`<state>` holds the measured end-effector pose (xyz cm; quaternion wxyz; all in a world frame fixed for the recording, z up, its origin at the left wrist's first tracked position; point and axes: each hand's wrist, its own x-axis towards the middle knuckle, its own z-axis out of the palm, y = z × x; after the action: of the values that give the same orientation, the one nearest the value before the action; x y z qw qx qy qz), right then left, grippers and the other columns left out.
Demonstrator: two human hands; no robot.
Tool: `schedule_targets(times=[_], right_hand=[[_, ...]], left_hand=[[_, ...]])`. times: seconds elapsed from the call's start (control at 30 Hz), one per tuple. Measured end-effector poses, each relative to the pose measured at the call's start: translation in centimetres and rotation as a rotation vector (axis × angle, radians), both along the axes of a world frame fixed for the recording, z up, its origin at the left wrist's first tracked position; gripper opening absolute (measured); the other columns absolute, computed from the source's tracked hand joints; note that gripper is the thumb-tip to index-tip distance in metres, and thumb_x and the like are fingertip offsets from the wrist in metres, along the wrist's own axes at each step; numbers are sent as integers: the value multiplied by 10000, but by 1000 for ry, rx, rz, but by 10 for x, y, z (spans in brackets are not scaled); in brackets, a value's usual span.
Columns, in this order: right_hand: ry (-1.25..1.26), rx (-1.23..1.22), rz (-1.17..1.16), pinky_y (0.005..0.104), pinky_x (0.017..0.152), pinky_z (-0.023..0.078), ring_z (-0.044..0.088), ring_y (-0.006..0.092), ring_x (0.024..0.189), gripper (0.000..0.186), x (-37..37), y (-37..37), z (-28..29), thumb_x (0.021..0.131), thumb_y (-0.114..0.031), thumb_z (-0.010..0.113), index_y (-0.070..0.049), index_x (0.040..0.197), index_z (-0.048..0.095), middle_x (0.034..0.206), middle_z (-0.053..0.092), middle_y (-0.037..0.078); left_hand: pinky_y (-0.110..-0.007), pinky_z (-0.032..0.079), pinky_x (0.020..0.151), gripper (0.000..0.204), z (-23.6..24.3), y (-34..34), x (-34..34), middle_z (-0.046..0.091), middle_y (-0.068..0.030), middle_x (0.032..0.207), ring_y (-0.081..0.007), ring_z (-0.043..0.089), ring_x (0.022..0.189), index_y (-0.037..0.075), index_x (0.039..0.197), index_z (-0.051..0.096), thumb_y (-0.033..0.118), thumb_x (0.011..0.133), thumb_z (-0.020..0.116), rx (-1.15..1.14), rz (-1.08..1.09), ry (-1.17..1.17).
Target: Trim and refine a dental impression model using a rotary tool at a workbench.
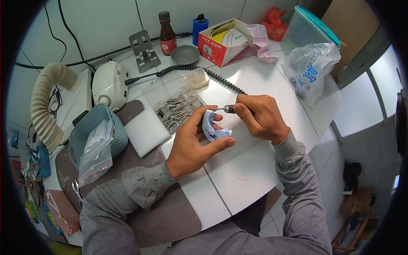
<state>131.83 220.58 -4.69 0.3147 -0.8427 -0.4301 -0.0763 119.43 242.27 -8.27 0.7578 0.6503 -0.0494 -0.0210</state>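
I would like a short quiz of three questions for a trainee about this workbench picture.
1. True or false: the left hand holds the pale blue dental cast.
2. What does the right hand hold? A) rotary handpiece B) brown bottle C) scissors
3. Fill in: the clear bur box lies ____ the hands, on the far side.

Key: 1 true; 2 A; 3 beyond

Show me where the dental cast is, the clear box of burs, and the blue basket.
dental cast (211,127), head view, on its pale blue arch between the left hand's fingers.
clear box of burs (176,106), head view, on the compartment holding the burs.
blue basket (91,123), head view, on its woven side wall.
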Motion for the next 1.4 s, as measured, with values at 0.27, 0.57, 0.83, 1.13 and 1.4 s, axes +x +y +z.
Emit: schedule_targets(times=[0.27,0.57,0.83,1.13,1.4], right_hand=[[-7,15,11,446,526,430,607,335,542,399,0,-3,-1,1116,-358,642,-98,816,680,639,608,118],[-39,12,4,448,528,434,613,340,540,436,3,-4,-3,1131,-387,621,-99,810,687,635,612,121],[-22,-9,-23,448,529,437,615,348,539,431,2,-4,-4,1130,-383,623,-99,814,693,629,613,116],[-1,-54,-54,435,549,453,636,317,578,425,2,-4,-2,1129,-438,626,-100,881,700,677,645,107],[-132,-22,-20,413,582,460,599,293,610,416,4,-3,-2,1063,-480,729,-74,982,698,747,637,101]], left_hand=[[-355,573,1123,905,-2,3,0,421,-150,1506,-200,605,1315,-17,1663,381,162,955,915,72,-15,-56],[-441,475,1245,858,5,3,0,421,-172,1599,-282,517,1507,-16,1744,209,139,1048,685,-121,-40,-62],[-450,464,1252,834,1,7,1,420,-187,1574,-275,521,1486,0,1729,236,108,1020,662,-128,-43,-76],[-359,495,1111,767,-1,12,0,535,-170,1504,-220,567,1342,-25,1730,285,288,1091,569,-154,-68,-46],[-273,469,924,767,0,11,-1,610,-117,1389,-124,578,1061,-60,1687,387,477,1145,468,-192,-47,-4]])
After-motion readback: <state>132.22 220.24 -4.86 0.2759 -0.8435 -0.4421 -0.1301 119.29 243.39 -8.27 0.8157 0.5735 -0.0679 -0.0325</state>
